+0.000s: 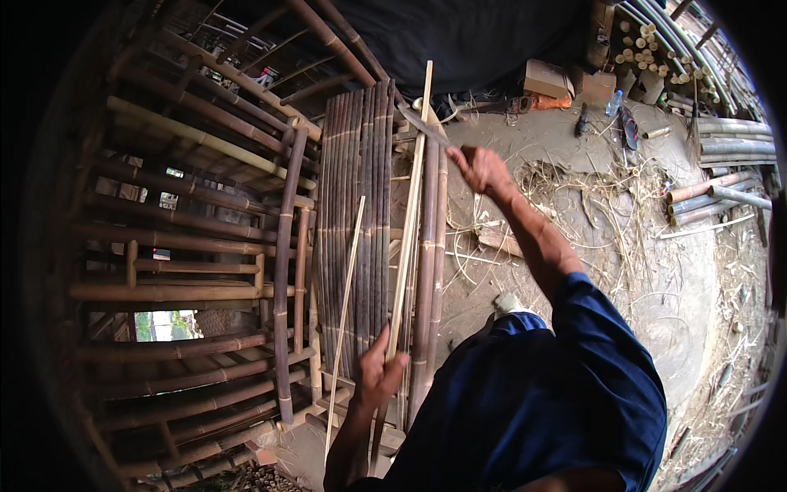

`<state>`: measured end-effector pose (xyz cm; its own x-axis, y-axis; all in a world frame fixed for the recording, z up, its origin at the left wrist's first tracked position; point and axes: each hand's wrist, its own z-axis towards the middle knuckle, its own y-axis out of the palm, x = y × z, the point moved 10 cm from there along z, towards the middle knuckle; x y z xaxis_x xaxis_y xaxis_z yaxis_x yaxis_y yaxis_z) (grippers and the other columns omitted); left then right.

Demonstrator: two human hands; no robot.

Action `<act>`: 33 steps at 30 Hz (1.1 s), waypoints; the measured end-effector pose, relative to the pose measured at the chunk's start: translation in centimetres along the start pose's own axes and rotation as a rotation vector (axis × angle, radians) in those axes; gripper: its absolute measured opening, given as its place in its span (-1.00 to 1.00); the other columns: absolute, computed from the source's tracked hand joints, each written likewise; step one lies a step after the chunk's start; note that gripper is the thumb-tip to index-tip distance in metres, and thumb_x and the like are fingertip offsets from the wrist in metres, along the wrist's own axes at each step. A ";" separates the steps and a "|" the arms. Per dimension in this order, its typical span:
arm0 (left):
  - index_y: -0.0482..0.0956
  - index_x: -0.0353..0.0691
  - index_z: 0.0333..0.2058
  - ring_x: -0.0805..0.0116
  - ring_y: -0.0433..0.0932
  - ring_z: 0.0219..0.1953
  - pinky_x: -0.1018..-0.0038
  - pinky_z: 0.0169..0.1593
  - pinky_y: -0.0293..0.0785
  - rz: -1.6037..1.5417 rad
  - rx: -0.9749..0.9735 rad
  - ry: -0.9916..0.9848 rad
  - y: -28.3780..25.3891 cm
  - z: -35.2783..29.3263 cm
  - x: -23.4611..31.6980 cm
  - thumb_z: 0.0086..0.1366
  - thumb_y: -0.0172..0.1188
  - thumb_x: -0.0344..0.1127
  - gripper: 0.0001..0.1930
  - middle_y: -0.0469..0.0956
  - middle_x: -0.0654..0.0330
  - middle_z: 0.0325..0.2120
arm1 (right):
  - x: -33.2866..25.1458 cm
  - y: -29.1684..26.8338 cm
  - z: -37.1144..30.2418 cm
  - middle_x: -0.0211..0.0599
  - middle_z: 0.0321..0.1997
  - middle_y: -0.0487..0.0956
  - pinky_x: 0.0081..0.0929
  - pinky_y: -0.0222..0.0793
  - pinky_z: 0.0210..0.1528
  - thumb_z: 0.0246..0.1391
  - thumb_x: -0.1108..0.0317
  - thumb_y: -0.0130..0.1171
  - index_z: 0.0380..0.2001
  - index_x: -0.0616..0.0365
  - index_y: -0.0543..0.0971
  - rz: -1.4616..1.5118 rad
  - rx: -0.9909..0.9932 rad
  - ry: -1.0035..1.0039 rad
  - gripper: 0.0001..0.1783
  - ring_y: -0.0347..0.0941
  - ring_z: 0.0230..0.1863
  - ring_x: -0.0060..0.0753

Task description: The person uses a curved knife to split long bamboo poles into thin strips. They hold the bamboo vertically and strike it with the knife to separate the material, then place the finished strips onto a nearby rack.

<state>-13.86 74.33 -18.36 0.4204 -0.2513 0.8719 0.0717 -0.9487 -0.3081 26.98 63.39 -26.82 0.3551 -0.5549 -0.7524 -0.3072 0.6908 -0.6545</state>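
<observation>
My right hand [482,170] is closed round the handle of a long-bladed knife [426,127], held out beyond the middle of the bench. The blade points up and left and crosses a long pale bamboo strip [408,238] near its far end. My left hand [379,369] grips the near part of that strip, thumb on the right side and fingers on the left. Beneath lies a bench of dark bamboo slats [354,156], with thick bamboo poles [429,271] along its right side. A second, thinner pale strip [350,266] rests lengthwise over the slats, left of my hand.
Bamboo frame furniture [283,279] fills the left side. Shavings [615,209] litter the floor at right. Stacked bamboo poles [734,148] stand at the far right. A cardboard box [548,79], a plastic bottle [614,102] and a sandal [629,129] lie at the back.
</observation>
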 end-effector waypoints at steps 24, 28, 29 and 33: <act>0.54 -0.37 -0.28 0.36 0.56 -0.52 0.47 -0.51 0.44 0.735 1.272 0.474 -11.7 -16.7 18.1 0.43 -0.01 -0.10 -0.61 0.62 0.04 -0.42 | 7.2 12.2 -19.5 -0.22 -0.56 0.54 -0.30 0.40 -0.48 0.07 0.11 0.29 -0.33 0.30 0.64 0.510 -0.462 0.255 -0.62 0.43 -0.56 -0.40; 0.42 -0.43 -0.14 0.29 0.65 -0.40 0.43 -0.37 0.62 0.431 1.234 0.564 -9.7 -14.1 16.6 0.50 -0.14 -0.11 -0.60 0.63 -0.06 -0.32 | -0.8 14.4 -30.8 -0.37 -0.70 0.48 -0.51 0.30 -0.63 0.03 -0.02 0.36 -0.55 0.25 0.61 0.948 -0.611 0.571 -0.53 0.38 -0.70 -0.54; 0.39 -0.42 -0.12 0.23 0.65 -0.37 0.39 -0.31 0.65 0.353 1.198 0.579 -8.8 -14.3 15.3 0.51 -0.15 -0.13 -0.62 0.62 -0.11 -0.31 | -2.9 14.5 -32.3 -0.38 -0.65 0.54 -0.56 0.29 -0.63 -0.03 -0.08 0.40 -0.50 0.22 0.64 1.004 -0.607 0.540 -0.50 0.41 -0.68 -0.56; 0.31 -0.37 -0.04 0.03 0.66 -0.19 0.21 -0.11 0.66 -0.063 1.126 0.627 -5.2 -14.7 8.5 0.48 -0.07 -0.14 -0.65 0.59 -0.22 -0.22 | -8.0 13.5 -35.2 -0.33 -0.52 0.60 -0.52 0.38 -0.59 0.03 -0.12 0.34 -0.40 0.23 0.64 1.166 -0.595 0.557 -0.47 0.43 -0.64 -0.54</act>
<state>-23.97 74.29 -3.69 -0.0839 -0.5501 0.8309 0.9236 -0.3560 -0.1424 -11.08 60.81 -32.27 -0.7003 -0.0162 -0.7137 -0.5470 0.6545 0.5220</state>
